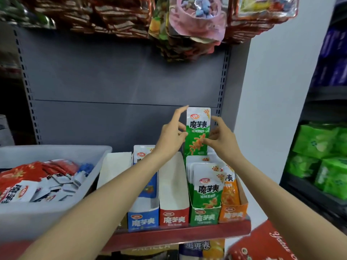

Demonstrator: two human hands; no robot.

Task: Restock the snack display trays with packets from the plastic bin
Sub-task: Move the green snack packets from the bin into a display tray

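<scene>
Head view, both hands' grips pinching green packet [197, 132] edges upright above green tray [204, 218], left hand [171, 136], right hand [222, 139].

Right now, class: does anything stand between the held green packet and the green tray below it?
Nothing visible does. Both hands, left and right, hold the green packet upright directly above the green tray, behind the packets already standing there.

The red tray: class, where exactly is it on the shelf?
In the head view, the red tray stands right of centre on the shelf, between the blue tray and the green tray.
</scene>
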